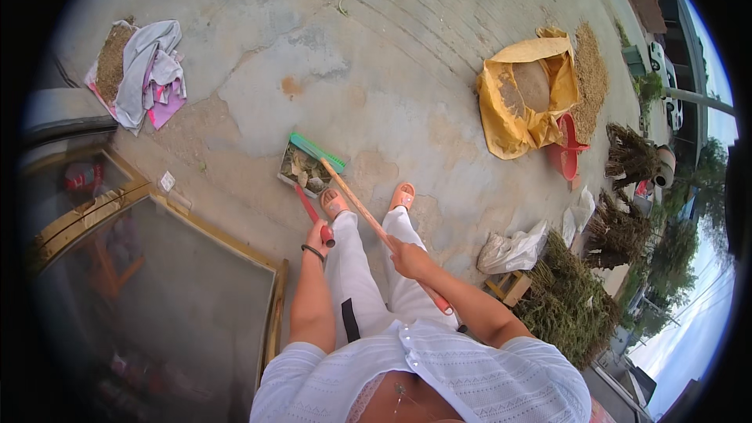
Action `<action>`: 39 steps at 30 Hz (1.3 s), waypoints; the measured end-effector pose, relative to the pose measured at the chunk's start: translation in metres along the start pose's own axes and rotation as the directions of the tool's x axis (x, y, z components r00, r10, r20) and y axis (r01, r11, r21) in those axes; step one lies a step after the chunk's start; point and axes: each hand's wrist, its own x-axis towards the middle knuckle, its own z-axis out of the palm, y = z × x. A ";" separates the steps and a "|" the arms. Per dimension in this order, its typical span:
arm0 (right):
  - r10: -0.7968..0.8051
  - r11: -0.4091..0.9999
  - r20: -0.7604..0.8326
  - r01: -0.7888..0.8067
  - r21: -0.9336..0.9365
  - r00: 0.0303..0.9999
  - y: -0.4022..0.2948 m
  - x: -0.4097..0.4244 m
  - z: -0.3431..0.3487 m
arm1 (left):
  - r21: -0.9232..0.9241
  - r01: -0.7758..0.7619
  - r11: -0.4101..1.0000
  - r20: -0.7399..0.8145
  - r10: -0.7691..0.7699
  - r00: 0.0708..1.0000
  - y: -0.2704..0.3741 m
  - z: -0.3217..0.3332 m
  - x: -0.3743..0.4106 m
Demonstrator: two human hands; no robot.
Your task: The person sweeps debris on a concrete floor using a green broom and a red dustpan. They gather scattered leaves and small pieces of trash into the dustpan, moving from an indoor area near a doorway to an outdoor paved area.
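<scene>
My left hand (pixel 318 235) is closed around the red handle (pixel 306 207) of a dustpan (pixel 282 178). Dry leaves and debris lie in the pan. My right hand (pixel 409 258) grips the long wooden handle (pixel 359 204) of a broom, whose red-capped end passes below my forearm. The broom's green plastic head (pixel 317 151) rests at the dustpan's far edge, over part of its opening. Both tools are in front of my sandalled feet on the concrete ground.
A glass door with a gold frame (pixel 205 229) stands at left. Beyond it lies a cloth-covered sack (pixel 147 73). At right are a yellow sack (pixel 493 120), a grain heap (pixel 589 79), a red scoop (pixel 565 153), a white plastic bag (pixel 514 249) and piled dried plants (pixel 567 299).
</scene>
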 end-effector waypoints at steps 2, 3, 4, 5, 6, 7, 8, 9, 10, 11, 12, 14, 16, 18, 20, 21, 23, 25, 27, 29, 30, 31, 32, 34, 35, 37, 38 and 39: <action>0.000 1.000 -0.004 0.000 -0.023 1.000 -0.021 -0.021 -0.017 | 0.002 0.055 0.999 0.082 -0.055 0.995 0.012 -0.006 -0.018; 0.001 1.000 -0.023 -0.001 -0.029 1.000 -0.025 -0.033 -0.024 | -0.003 0.087 0.996 0.113 -0.086 0.990 0.015 -0.003 -0.029; -0.004 0.999 -0.042 0.002 -0.038 0.999 -0.028 -0.044 -0.030 | 0.002 0.085 0.996 0.139 -0.085 0.987 0.017 -0.002 -0.040; -0.008 0.999 -0.062 0.005 -0.046 0.998 -0.028 -0.054 -0.038 | 0.008 0.084 0.996 0.164 -0.084 0.983 0.019 0.002 -0.050; -0.047 0.997 -0.107 0.040 -0.064 0.993 -0.029 -0.064 -0.046 | -0.005 0.091 0.996 0.194 -0.088 0.977 0.024 0.006 -0.059; -0.096 0.995 -0.154 0.089 -0.053 0.983 -0.028 -0.072 -0.052 | -0.023 0.099 0.995 0.213 -0.091 0.973 0.026 0.006 -0.066; -0.143 0.990 -0.203 0.137 -0.044 0.969 -0.027 -0.080 -0.061 | -0.015 0.099 0.995 0.246 -0.092 0.965 0.030 0.010 -0.068; -0.181 0.983 -0.247 0.178 -0.032 0.952 -0.026 -0.087 -0.069 | -0.010 0.087 0.996 0.273 -0.081 0.959 0.036 0.020 -0.069; -0.165 0.986 -0.237 0.163 -0.025 0.957 -0.039 -0.095 -0.084 | -0.009 0.072 0.997 0.285 -0.067 0.956 0.044 0.026 -0.072; -0.147 0.989 -0.228 0.147 -0.018 0.962 -0.054 -0.107 -0.102 | -0.007 0.058 0.998 0.299 -0.053 0.953 0.052 0.034 -0.073; -0.124 0.992 -0.228 0.125 -0.012 0.966 -0.065 -0.115 -0.120 | -0.013 0.076 0.997 0.273 -0.069 0.959 0.063 0.050 -0.073; -0.121 0.992 -0.237 0.125 0.003 0.964 -0.067 -0.118 -0.141 | -0.001 0.041 0.999 0.283 -0.039 0.958 0.085 0.081 -0.074; -0.111 0.993 -0.242 0.120 0.022 0.964 -0.075 -0.122 -0.163 | -0.003 0.030 1.000 0.289 -0.028 0.957 0.107 0.106 -0.070; -0.098 0.993 -0.246 0.113 0.045 0.964 -0.085 -0.121 -0.191 | 0.014 0.008 1.000 0.281 -0.012 0.960 0.131 0.132 -0.062; -0.123 0.980 -0.312 0.165 0.113 0.942 -0.078 -0.113 -0.211 | 0.025 0.002 1.000 0.307 -0.009 0.952 0.154 0.162 -0.055; -0.128 0.971 -0.348 0.189 0.146 0.929 -0.076 -0.109 -0.223 | 0.033 0.001 0.999 0.324 -0.012 0.946 0.167 0.179 -0.049; -0.143 0.964 -0.358 0.211 0.159 0.923 -0.075 -0.102 -0.249 | 0.045 0.008 0.999 0.336 -0.023 0.942 0.190 0.206 -0.044; -0.077 0.945 -0.289 0.162 0.284 0.954 -0.079 -0.089 -0.296 | 0.082 -0.023 0.996 0.376 -0.010 0.927 0.218 0.237 -0.039; 0.080 0.861 -0.089 -0.024 0.508 0.993 -0.089 -0.085 -0.348 | 0.079 -0.036 0.996 0.349 0.007 0.937 0.248 0.272 -0.031; 0.015 0.891 -0.127 0.045 0.452 0.992 -0.086 -0.077 -0.389 | 0.066 -0.015 0.998 0.344 -0.009 0.939 0.277 0.312 -0.025; -0.042 0.933 -0.185 0.105 0.345 0.982 -0.085 -0.074 -0.408 | 0.063 -0.031 0.998 0.356 0.007 0.934 0.288 0.331 -0.021; -0.102 0.960 -0.235 0.158 0.232 0.967 -0.084 -0.072 -0.424 | 0.050 -0.027 0.998 0.361 0.007 0.932 0.301 0.348 -0.019; -0.181 0.953 -0.307 0.244 0.180 0.934 -0.080 -0.062 -0.431 | 0.038 -0.022 0.999 0.366 0.006 0.931 0.314 0.363 -0.017; -0.175 0.954 -0.298 0.236 0.184 0.938 -0.094 -0.050 -0.456 | 0.027 -0.061 0.998 0.378 0.046 0.924 0.341 0.389 -0.011; -0.171 0.955 -0.292 0.231 0.187 0.941 -0.103 -0.043 -0.468 | 0.024 -0.057 0.998 0.373 0.044 0.927 0.359 0.402 -0.006; -0.155 0.978 -0.275 0.186 0.092 0.949 -0.122 -0.024 -0.488 | -0.001 -0.046 0.999 0.357 0.044 0.933 0.390 0.427 0.007; -0.145 0.986 -0.267 0.163 0.045 0.953 -0.133 -0.014 -0.498 | -0.018 -0.040 0.999 0.388 0.044 0.921 0.408 0.437 0.013; -0.149 0.980 -0.288 0.180 0.082 0.946 -0.142 -0.003 -0.508 | -0.036 -0.033 0.999 0.422 0.045 0.905 0.428 0.451 0.020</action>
